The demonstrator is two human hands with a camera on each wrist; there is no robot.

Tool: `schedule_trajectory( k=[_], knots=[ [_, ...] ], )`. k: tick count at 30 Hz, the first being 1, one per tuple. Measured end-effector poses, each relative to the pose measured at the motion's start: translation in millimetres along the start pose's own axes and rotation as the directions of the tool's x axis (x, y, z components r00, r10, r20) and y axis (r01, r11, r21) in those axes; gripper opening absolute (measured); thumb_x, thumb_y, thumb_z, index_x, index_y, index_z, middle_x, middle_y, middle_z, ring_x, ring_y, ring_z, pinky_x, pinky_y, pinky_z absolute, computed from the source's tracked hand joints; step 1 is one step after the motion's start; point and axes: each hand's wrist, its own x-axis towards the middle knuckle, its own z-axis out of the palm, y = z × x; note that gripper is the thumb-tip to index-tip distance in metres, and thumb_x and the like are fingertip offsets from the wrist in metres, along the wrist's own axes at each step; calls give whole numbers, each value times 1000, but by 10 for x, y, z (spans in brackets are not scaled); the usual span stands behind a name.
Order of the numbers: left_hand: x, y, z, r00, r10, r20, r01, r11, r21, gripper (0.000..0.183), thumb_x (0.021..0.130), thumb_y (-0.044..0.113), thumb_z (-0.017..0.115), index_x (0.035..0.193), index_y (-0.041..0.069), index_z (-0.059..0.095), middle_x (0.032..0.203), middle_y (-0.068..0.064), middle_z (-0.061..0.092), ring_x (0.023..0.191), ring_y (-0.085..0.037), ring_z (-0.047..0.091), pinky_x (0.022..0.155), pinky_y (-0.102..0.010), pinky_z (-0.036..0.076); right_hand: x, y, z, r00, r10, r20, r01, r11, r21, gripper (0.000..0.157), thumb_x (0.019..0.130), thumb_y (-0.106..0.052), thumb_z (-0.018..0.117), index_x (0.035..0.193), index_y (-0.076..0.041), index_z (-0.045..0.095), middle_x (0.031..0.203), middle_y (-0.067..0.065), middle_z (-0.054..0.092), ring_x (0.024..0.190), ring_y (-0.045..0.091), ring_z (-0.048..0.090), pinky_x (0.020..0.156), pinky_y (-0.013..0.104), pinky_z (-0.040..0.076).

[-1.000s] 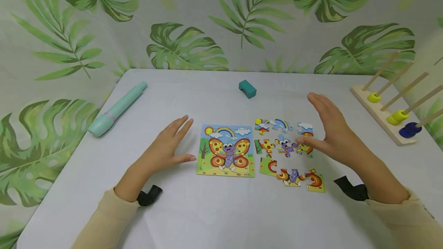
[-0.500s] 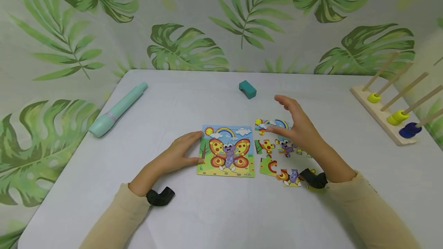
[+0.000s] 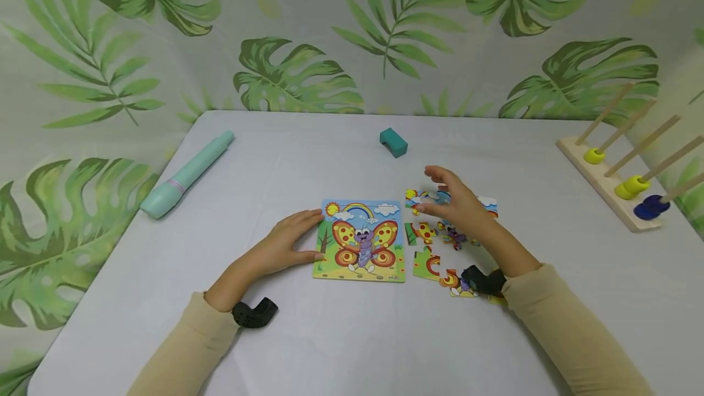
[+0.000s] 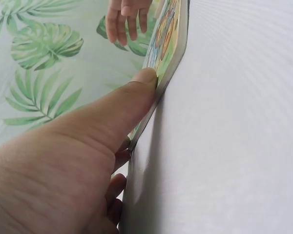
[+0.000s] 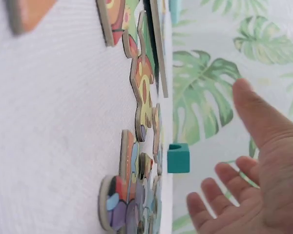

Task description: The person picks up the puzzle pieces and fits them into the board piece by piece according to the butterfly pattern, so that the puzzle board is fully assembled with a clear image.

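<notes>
A square butterfly puzzle board [image 3: 360,243], its picture whole, lies at mid-table. My left hand [image 3: 277,246] is at its left side, with fingertips at the upper left corner and the thumb lower down. In the left wrist view the thumb [image 4: 132,95] touches the board's edge, the fingers loosely bent below it. To the right of the board lie several loose puzzle pieces [image 3: 426,263] of a like picture, partly hidden by my right hand and wrist. Over the upper pieces my right hand [image 3: 462,203] hovers with nothing in it, thumb and fingers apart.
A teal arched block [image 3: 393,142] sits near the back edge of the white table [image 3: 330,341]. At the far right stands a wooden peg rack [image 3: 610,182] with yellow and blue beads. A mint-green folded umbrella-like thing [image 3: 187,173] lies at the left.
My left hand has moved right and come to the board's left edge. My right hand has moved left and slightly down over the loose pieces. The board and pieces look unmoved.
</notes>
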Motion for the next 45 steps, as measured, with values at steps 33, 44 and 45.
schedule_trajectory(
  k=[33, 44, 45],
  knots=[
    [-9, 3, -15, 1000, 3, 2, -3, 1000, -15, 76, 79, 43, 65, 139, 8, 34, 144, -7, 27, 132, -27, 19, 103, -48, 16, 145, 185, -31, 972, 84, 221, -22, 963, -269, 48, 86, -26, 62, 128, -8, 48, 124, 15, 41, 115, 32, 33, 91, 52, 31],
    [-7, 2, -21, 1000, 4, 1, -4, 1000, -22, 75, 79, 42, 65, 139, 9, 34, 144, -6, 27, 132, -27, 18, 103, -48, 15, 158, 93, -42, 981, 24, 190, 26, 966, -257, 49, 86, -22, 61, 129, -4, 43, 125, 16, 43, 115, 32, 38, 92, 49, 34],
    [-6, 0, -18, 1000, 4, 2, -4, 1000, -21, 75, 80, 42, 65, 139, 9, 34, 144, -6, 27, 132, -27, 18, 104, -48, 15, 163, 69, -46, 983, 13, 184, 34, 967, -251, 49, 86, -21, 61, 129, -4, 43, 124, 15, 43, 114, 31, 40, 92, 48, 35]
  ],
)
